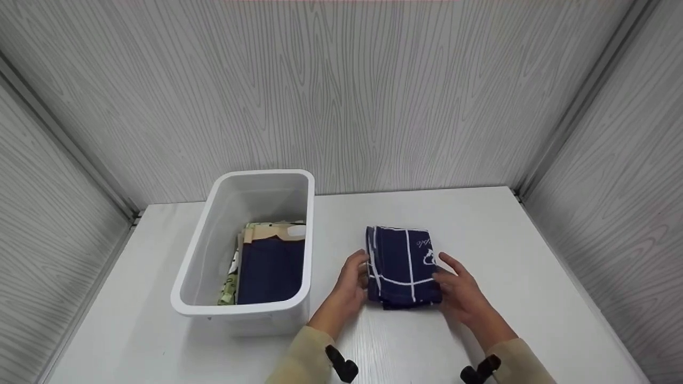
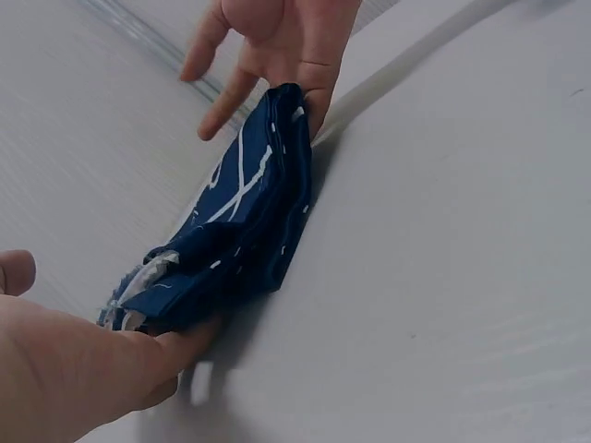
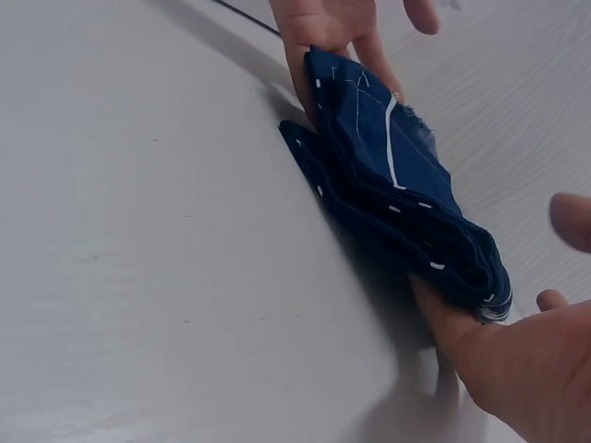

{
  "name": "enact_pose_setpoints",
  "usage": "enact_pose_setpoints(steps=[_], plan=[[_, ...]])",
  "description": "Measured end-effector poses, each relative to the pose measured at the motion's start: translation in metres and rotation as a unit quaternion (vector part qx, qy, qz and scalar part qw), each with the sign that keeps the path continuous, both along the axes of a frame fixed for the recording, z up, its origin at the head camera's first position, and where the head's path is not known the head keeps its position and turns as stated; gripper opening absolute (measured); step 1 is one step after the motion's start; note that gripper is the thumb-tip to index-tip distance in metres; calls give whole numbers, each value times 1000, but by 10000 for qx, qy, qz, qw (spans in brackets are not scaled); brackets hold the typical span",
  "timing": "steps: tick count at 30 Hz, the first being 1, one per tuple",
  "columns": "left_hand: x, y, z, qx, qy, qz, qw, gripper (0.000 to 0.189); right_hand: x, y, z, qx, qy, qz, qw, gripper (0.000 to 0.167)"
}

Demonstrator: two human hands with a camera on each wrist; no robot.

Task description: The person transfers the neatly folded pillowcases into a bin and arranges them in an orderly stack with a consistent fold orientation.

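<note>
A folded navy cloth (image 1: pixel 397 266) with white lines and a small white print lies in several layers between my two hands. My left hand (image 1: pixel 349 282) is at its left edge, and in the left wrist view those fingers reach under the cloth while the thumb stays off it. On the opposite edge, my right hand (image 1: pixel 463 293) touches the cloth with its fingers tucked beneath. The right thumb stands apart from the fabric in the right wrist view. Layered edges with white stitches show on the cloth's near side.
To the left stands a white plastic bin (image 1: pixel 243 309) with folded cloths inside, the top one a navy and tan cloth (image 1: pixel 272 269). Grey wood-grain panels (image 1: pixel 341 96) rise behind and at both sides of the white table (image 1: pixel 480 224).
</note>
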State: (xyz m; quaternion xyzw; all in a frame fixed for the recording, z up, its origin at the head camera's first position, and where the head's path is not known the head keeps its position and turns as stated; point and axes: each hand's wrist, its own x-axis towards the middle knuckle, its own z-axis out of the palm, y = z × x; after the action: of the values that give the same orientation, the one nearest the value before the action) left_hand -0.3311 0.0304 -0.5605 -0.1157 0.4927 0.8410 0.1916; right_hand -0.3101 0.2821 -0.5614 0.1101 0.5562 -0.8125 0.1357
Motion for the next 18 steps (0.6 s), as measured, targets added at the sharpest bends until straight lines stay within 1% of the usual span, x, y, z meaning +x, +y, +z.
enact_pose_setpoints(steps=[2, 3, 7, 9, 11, 15, 18], plan=[[0, 1, 1, 12, 17, 54, 10000, 75, -1, -1, 2, 203, -52, -172, 9996, 78], [0, 1, 1, 12, 32, 78, 10000, 74, -1, -2, 2, 174, -99, -277, 9994, 80], [0, 4, 0, 95, 79, 118, 9999, 71, -2, -2, 7, -391, -459, -616, 9963, 83], [-1, 5, -1, 259, 75, 150, 9995, 69, -2, -1, 9, -526, -561, -640, 9950, 85], [-1, 5, -3, 420, 55, 183, 9989, 67, -2, -1, 9, -363, -569, -559, 9962, 86], [-4, 4, -6, 581, -93, 202, 9981, 66, 0, 2, 6, 273, -385, -209, 9987, 89], [-8, 3, -9, 748, -189, 85, 9970, 64, -1, 5, 1, 646, -239, -29, 9976, 84]])
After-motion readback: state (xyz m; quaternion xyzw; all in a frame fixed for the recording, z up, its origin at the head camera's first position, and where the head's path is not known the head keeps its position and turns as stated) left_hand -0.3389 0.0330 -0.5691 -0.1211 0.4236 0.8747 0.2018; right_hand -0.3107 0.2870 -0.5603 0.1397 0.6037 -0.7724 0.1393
